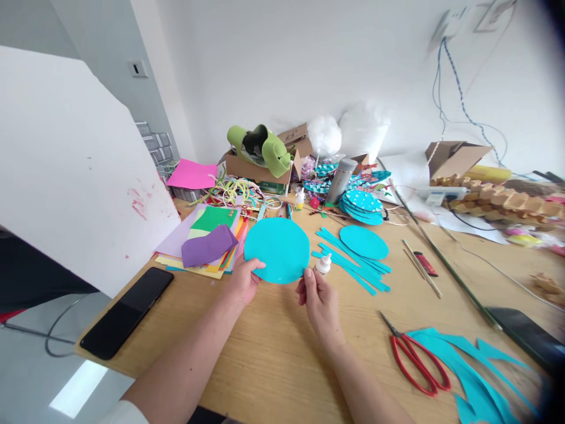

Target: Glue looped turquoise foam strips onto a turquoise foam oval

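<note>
Counter and wall: a light wood counter stands against a plain white wall, with craft materials heaped along its far side.
Held disc: a bright blue disc, smooth and round, is held up over the middle of the counter, tilted so its face shows. It looks fully cut out. A few pale specks sit along its near edge; what they are is unclear.
Left hand: the fingers of the left hand pinch the disc's near left edge, thumb on top.
Right hand: the fingers of the right hand pinch its near right edge.
Bottle: a small bottle with a white nozzle is just beyond the right hand.
Blue pieces: to the right, a second blue disc lies beside narrow blue strips, apparently already cut. No strip is visible on the held disc, so any joining there looks undone.
Dotted discs: farther back, a stack of blue discs with white dots appears further along, already decorated.
Near right: red-handled scissors lie beside curved blue offcuts.
Left: purple paper tops coloured sheets; a black phone lies nearer.
</note>
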